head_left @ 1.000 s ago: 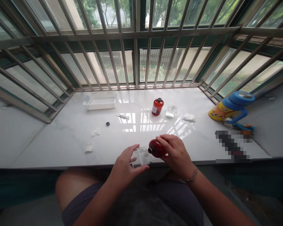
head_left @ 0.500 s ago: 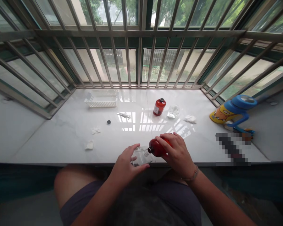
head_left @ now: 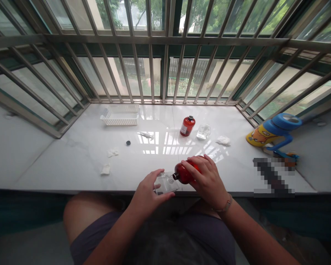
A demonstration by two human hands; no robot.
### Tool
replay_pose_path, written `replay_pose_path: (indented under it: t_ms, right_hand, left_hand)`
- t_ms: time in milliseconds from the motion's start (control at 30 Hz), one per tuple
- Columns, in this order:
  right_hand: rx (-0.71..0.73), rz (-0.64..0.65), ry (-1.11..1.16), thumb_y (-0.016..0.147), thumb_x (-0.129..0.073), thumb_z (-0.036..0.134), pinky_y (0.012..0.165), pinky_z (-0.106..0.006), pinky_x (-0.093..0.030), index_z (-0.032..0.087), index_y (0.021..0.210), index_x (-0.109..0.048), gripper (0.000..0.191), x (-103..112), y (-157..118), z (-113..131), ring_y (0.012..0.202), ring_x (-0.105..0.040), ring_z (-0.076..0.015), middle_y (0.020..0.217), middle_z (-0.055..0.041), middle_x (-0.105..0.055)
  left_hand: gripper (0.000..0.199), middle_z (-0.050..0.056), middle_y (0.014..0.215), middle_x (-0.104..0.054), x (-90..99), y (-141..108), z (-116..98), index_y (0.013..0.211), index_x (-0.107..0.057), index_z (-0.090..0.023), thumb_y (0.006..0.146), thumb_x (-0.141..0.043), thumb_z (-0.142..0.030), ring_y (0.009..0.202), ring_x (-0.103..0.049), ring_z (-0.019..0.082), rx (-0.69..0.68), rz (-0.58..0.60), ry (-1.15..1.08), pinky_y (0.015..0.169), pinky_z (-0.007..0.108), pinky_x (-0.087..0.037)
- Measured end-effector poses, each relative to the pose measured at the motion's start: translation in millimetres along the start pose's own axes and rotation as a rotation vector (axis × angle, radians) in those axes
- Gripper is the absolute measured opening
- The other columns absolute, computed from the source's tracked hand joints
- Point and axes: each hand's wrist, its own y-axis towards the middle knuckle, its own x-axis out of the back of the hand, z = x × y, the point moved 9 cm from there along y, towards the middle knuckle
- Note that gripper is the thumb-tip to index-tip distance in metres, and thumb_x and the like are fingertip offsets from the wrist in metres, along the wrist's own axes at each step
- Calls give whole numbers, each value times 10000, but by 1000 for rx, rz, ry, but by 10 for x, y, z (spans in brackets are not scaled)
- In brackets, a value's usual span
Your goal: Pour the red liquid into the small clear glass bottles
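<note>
My left hand (head_left: 149, 189) is closed around a clear glass bottle (head_left: 165, 184), tilted near the table's front edge with its open mouth facing right. Wrapped over a red bottle (head_left: 183, 173) is my right hand (head_left: 206, 176), tipping it to the left. The red bottle's dark open neck is right at the mouth of the clear bottle; whether the rims touch I cannot tell. Any liquid passing between them is too small to make out. A small black cap (head_left: 128, 143) lies on the table to the left.
Behind my hands stand a second red bottle (head_left: 187, 126) and a clear glass container (head_left: 203, 132). A white basket (head_left: 120, 120), crumpled white tissues (head_left: 223, 140) and a white wrapper (head_left: 145, 135) lie on the white table (head_left: 71, 158). A blue-and-yellow flask (head_left: 273, 129) is at the right.
Both hands hold their bottles in nearly the same pose. Only the camera's view has shifted very slightly.
</note>
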Motion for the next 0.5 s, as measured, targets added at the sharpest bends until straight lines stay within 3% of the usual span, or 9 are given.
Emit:
replay_pose_path:
  t_ms: [500]
  right_hand:
    - [23, 13, -50, 997, -657, 110, 1223, -649, -407, 281, 1505, -584, 541, -24, 17, 28, 1294, -636, -330, 1363, -133, -697]
  left_hand:
    - [751, 103, 1426, -694, -47, 28, 66, 1391, -651, -257, 724, -976, -372, 1313, -690, 331, 51, 58, -56, 1001, 495, -701]
